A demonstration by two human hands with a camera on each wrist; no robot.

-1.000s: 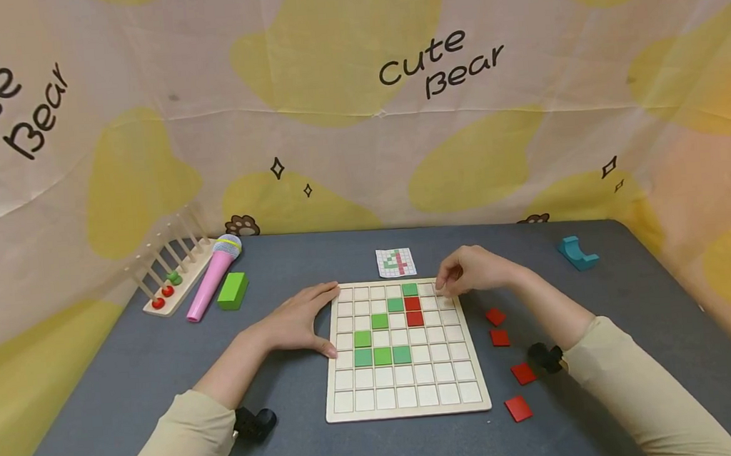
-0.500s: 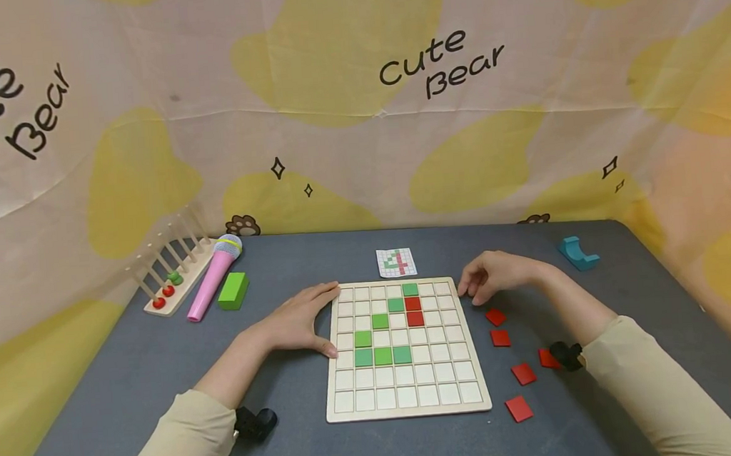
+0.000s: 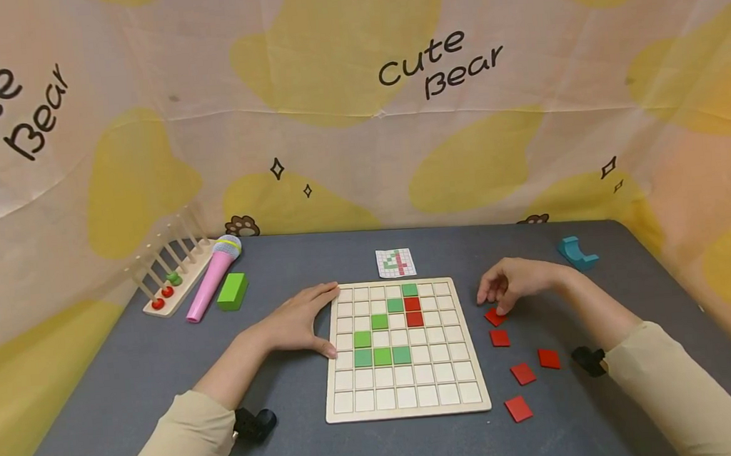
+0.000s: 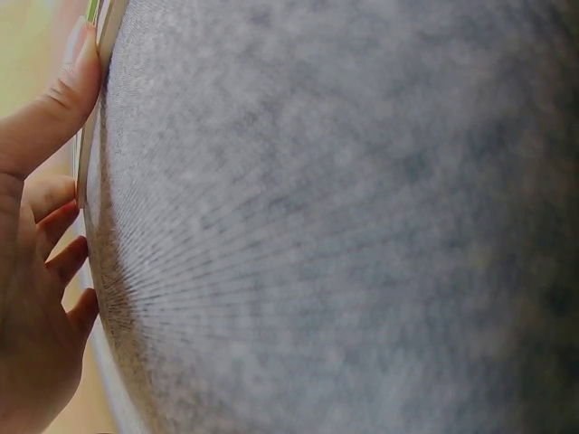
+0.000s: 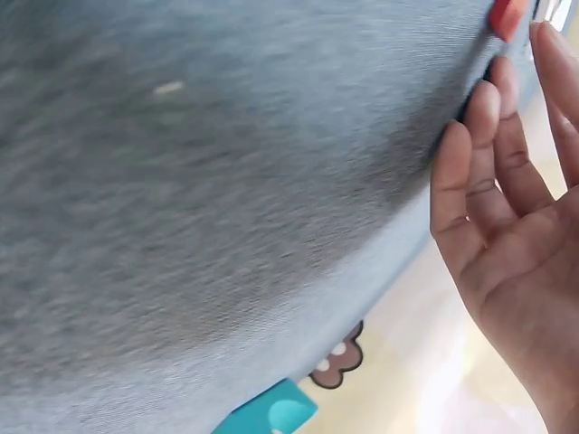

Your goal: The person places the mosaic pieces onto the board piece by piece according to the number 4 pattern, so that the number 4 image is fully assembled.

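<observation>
My left hand (image 3: 292, 321) rests at the left edge of a wooden grid board (image 3: 409, 412). Its fingers reach the far left corner and the thumb touches the side lower down. Green tiles (image 3: 380, 320) and two red tiles (image 3: 414, 318) sit in the board's squares. Right of the board, my right hand (image 3: 516, 279) is over the farthest loose red tile (image 3: 492, 318), partly covering it, with the thumb tip at that tile. In the right wrist view its fingers (image 5: 450, 167) are fairly straight, with no tile seen between them.
Several more red tiles (image 3: 518, 408) lie along the board's right side. Behind the board is a small pattern card (image 3: 396, 262). A peg rack (image 3: 170, 290), a pink toy microphone (image 3: 211, 281) and a green block (image 3: 233, 291) stand left; a teal arch block (image 3: 576, 253) stands far right.
My right hand has moved from above the board's far right corner rightward and nearer, to the loose red tile. Its forearm has uncovered another red tile. The left hand has stayed put.
</observation>
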